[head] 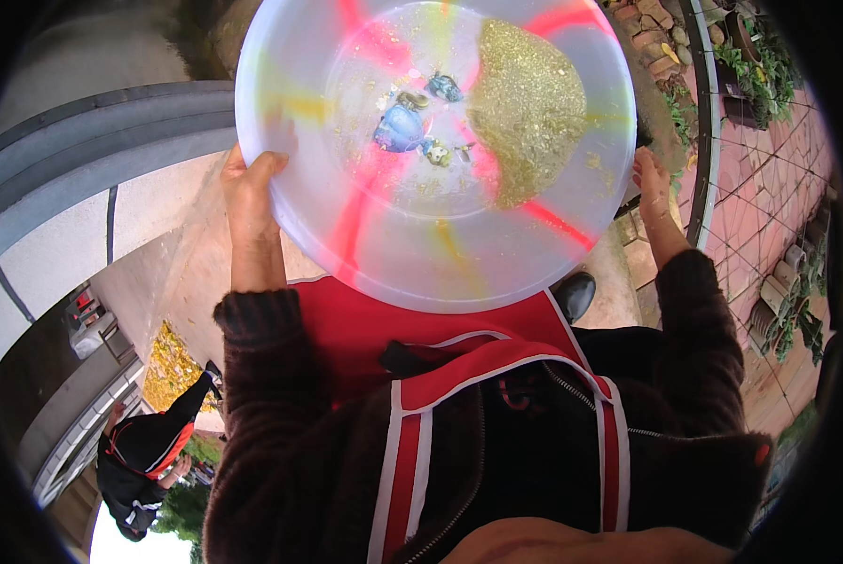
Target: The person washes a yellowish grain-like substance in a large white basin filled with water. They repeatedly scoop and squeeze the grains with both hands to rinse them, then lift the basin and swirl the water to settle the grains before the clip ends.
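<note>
A large, round translucent plastic basin (421,261) with pink and yellow stripes is held up in front of the red apron (365,317). My left hand (252,190) grips its left rim, thumb on top. At the right rim is my right hand (652,180), its fingers partly hidden by the basin's edge. Wet yellowish grainy matter (530,113) lies on the right of the basin's bottom. Near the middle sit a blue shell-like piece (400,129), a smaller blue-grey piece (444,87) and some small bits.
A curved grey ledge (111,141) runs along the left. At lower left a person in black and red (139,444) is near a heap of yellow leaves or grain (171,366). Potted plants (753,70) and pinkish paving (746,183) lie to the right. A black shoe (576,296) shows below the basin.
</note>
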Demonstrator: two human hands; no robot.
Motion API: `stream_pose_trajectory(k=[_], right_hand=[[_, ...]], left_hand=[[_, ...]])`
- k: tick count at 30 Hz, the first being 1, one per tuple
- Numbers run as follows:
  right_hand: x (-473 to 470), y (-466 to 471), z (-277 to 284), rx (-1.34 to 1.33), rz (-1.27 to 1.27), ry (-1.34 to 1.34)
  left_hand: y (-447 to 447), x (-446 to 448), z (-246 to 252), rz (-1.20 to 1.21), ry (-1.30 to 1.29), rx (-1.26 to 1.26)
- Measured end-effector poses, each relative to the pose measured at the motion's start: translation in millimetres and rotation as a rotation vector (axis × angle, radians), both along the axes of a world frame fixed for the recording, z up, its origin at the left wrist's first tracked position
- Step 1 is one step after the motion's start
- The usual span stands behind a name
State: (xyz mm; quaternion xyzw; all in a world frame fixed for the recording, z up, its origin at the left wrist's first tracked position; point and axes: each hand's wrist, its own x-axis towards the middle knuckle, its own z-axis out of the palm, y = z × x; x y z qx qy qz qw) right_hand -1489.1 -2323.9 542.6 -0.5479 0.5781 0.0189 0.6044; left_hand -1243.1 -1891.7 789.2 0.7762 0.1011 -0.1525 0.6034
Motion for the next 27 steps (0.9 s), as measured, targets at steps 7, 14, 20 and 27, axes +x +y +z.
stream_pose_trajectory(k=[7,14,20,27], right_hand=[[39.8,159.0,38.1,-0.462,1.471,-0.87],[120.5,304.7,-13.1,-0.799,1.707,-1.359],[213.9,303.5,2.2,-0.925,1.381,-1.255],[261.1,282.8,-16.1,-0.991,1.03,-0.923]], left_hand=[[-7.9,-9.0,9.7,0.026,-0.018,0.098],[-18.8,-18.6,7.2,0.096,-0.001,0.097],[-26.1,-30.9,0.1,0.065,-0.031,0.062],[-30.9,-36.8,3.5,0.041,-0.049,0.117]])
